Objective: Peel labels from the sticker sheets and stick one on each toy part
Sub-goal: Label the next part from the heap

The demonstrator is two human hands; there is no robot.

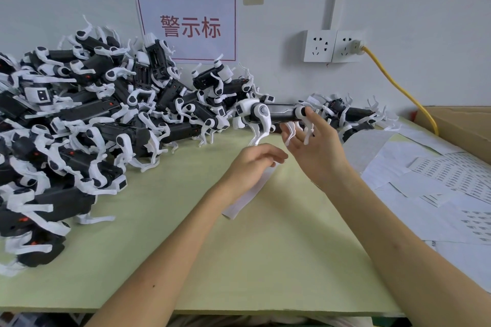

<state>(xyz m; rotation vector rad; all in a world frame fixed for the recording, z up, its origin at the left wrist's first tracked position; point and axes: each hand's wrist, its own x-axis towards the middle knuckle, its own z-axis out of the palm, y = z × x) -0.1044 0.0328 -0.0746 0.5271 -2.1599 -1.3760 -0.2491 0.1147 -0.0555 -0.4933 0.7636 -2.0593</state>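
Note:
A black-and-white toy robot dog (268, 114) stands upright at the table's back middle. My right hand (316, 146) is just in front of its rear legs, fingers spread and straight, holding nothing; whether the fingertips touch the legs I cannot tell. My left hand (252, 164) hovers lower left of it with curled fingers gripping a narrow white sticker strip (245, 198) that trails down toward me over the table. A big heap of the same toy dogs (79, 125) fills the left side. Sticker sheets (449, 180) lie at the right.
A few more toy dogs (353, 117) lie behind my right hand. A cardboard box (457, 125) stands at the far right, with a yellow cable (398, 87) running from the wall sockets (332, 46). The pale green table (239, 260) stretches toward me.

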